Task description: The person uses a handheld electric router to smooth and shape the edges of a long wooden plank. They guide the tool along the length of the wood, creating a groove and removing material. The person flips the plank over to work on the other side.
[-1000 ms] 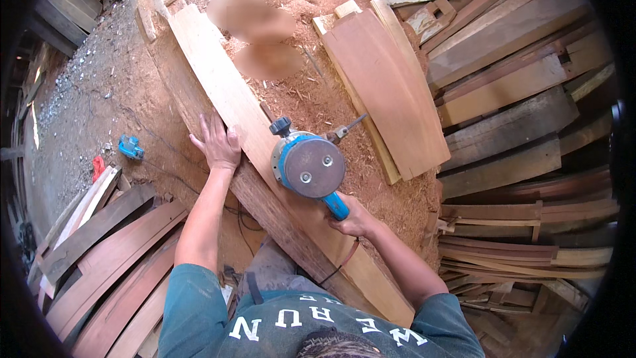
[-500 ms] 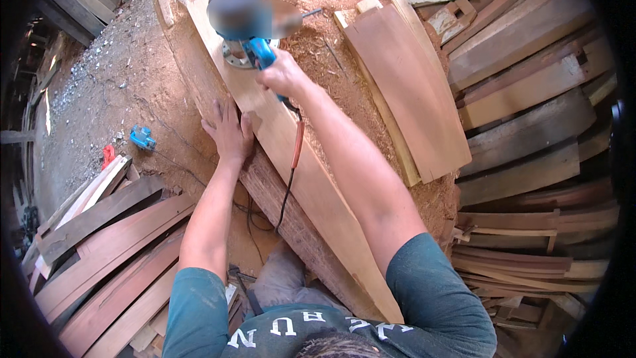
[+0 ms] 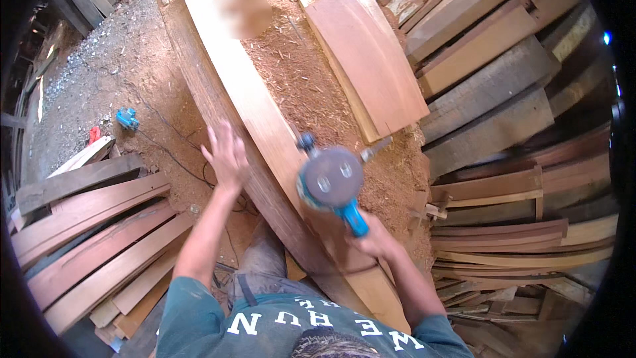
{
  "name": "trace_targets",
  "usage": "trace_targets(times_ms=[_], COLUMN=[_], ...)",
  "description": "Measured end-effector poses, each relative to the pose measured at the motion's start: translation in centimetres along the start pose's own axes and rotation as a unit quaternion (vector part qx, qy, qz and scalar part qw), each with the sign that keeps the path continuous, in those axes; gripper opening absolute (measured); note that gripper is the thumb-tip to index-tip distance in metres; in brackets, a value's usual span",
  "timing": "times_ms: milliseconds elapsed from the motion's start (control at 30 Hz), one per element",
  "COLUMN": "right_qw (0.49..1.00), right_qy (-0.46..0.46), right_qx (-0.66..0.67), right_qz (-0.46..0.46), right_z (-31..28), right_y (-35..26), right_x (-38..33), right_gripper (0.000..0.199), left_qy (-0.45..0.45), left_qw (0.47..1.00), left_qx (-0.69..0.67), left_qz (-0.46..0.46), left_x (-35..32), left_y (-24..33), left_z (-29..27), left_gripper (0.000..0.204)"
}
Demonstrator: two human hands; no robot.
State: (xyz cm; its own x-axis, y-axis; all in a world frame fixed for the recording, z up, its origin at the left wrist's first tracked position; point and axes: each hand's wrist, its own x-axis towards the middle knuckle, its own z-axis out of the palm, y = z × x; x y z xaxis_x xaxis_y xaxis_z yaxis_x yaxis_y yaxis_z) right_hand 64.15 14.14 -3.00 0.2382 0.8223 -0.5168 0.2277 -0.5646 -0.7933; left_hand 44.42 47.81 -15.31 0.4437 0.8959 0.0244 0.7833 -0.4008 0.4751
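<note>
Head view: right hand (image 3: 372, 235) is gripping the tool (image 3: 334, 176), likely for control; left hand (image 3: 228, 162), fingers apart, is seemingly bracing the beam (image 3: 262, 192).

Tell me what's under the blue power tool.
A pale plank runs beneath the blue power tool, showing beyond it toward the far end. The stretch directly below the tool is covered and cannot be seen.

Reddish sawdust (image 3: 315, 79) and grey gravel (image 3: 99, 43) strew the floor (image 3: 66, 116), while small bright spots (image 3: 607, 38) dot the dark right edge.
</note>
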Motion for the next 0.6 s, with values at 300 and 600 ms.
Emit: trace_targets(times_ms=[300,600], right_qw=[0.998,0.998], right_qy=[0.008,0.024], right_qx=[-0.014,0.041], right_qz=[0.066,-0.032], right_z=[2.2,1.7], right_y=[13.1,9.1], right_x=[-21.8,-9.9], right_gripper=[0.029,0.048], left_qy=[0.02,-0.006], left_qw=[0.997,0.994], left_qx=[0.06,0.109], left_qz=[0.039,0.015], left_x=[-14.8,-15.1], left_y=[3.1,4.5], left_z=[7.0,6.4], left_gripper=[0.063,0.068])
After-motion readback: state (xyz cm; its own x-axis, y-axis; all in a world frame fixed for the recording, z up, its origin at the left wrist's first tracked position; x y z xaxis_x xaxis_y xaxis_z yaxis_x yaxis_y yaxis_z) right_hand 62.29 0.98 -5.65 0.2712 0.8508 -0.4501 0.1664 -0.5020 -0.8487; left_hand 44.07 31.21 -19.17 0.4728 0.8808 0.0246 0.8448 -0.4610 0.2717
